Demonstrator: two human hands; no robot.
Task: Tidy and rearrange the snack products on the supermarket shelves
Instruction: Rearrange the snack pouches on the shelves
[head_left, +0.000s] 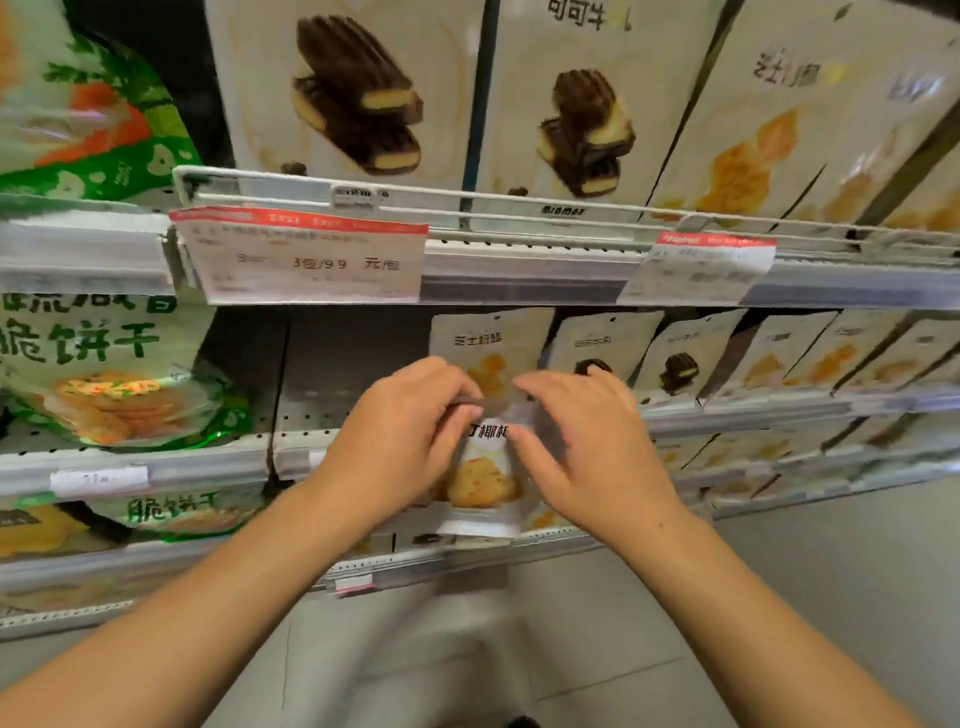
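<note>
Before the snack shelves (519, 275), left hand (400, 441) and right hand (592, 441) pinch 1 pouch (485, 467) by its top between their fingertips; a loosened pinch could drop it.

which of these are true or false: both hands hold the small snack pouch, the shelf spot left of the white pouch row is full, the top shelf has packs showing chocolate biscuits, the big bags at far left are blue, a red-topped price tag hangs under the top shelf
1. Both hands hold the small snack pouch. True: the left hand and right hand pinch its top edge.
2. The shelf spot left of the white pouch row is full. False: bare shelf back shows there.
3. The top shelf has packs showing chocolate biscuits. True.
4. The big bags at far left are blue. False: the biscuit bags are green.
5. A red-topped price tag hangs under the top shelf. True.
</note>
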